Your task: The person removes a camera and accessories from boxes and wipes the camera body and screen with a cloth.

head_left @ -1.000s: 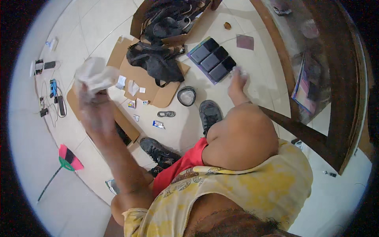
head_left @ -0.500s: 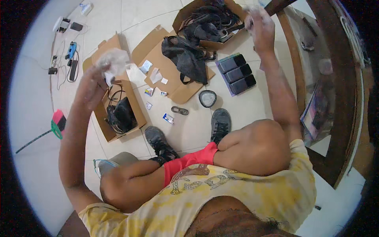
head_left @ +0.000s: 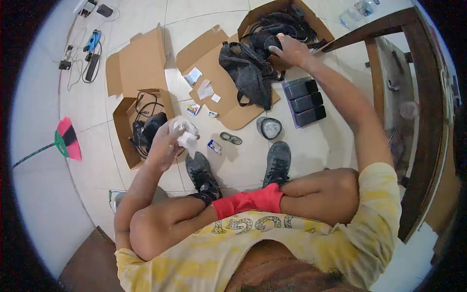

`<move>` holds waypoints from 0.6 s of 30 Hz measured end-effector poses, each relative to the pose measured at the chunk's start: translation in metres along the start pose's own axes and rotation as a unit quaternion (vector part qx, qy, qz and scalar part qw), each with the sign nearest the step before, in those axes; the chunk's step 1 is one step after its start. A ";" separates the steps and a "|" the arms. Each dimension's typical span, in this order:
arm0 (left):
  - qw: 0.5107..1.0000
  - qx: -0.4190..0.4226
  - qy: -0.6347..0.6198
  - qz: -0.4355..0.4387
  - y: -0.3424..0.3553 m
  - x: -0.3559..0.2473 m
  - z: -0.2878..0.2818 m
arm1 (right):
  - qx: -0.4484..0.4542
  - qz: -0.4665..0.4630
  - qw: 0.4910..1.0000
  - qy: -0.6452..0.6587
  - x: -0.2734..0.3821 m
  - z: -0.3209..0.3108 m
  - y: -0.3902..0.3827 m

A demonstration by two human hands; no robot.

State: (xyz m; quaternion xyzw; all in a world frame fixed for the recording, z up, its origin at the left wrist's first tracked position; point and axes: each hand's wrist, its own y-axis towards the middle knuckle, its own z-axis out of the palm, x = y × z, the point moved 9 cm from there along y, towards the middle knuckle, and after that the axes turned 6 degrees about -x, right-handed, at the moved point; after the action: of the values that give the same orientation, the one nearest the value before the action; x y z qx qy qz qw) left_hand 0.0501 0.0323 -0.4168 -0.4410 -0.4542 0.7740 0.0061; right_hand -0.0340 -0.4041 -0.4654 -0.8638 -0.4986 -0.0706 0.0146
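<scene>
My left hand (head_left: 164, 146) is closed round a crumpled white cloth (head_left: 187, 135), held over the near corner of the left cardboard box (head_left: 120, 127). That box holds black cables and a dark bulky item (head_left: 154, 125). Farther off to the right, my right hand (head_left: 294, 50) has its thumb and fingers around a rounded black item (head_left: 273, 44) at the near edge of the right cardboard box (head_left: 315, 18), which is full of black straps and gear. A black mesh bag (head_left: 247, 73) lies on the box's opened flap (head_left: 194, 56) beside it.
Three black cases (head_left: 307, 102) rest on a purple sheet right of the flap. A round dark container (head_left: 269, 128), a coiled cable (head_left: 231, 138) and small packets (head_left: 214, 147) lie before my shoes. A wooden frame (head_left: 413, 112) stands at the right, a power strip (head_left: 91, 67) far left.
My left hand has come down and inward with the white cloth. My right hand, raised with a whitish smear before, has moved left and down onto the black item at the right box.
</scene>
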 end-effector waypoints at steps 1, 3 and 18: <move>0.998 -0.035 0.040 0.042 0.004 0.008 -0.011 | -0.012 0.054 0.998 0.028 -0.008 0.011 0.007; 0.990 -0.075 0.097 0.075 0.007 0.016 -0.025 | 0.024 0.071 0.996 0.052 -0.010 0.035 0.014; 0.979 -0.105 0.120 0.126 0.001 -0.011 -0.029 | -0.316 0.176 0.852 0.378 -0.089 -0.097 0.030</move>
State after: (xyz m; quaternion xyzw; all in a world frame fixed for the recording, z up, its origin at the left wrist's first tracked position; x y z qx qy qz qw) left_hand 0.0767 0.0476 -0.4157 -0.5826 -0.4698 0.6580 -0.0836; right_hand -0.0626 -0.5049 -0.3799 -0.8016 -0.2451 -0.5420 -0.0598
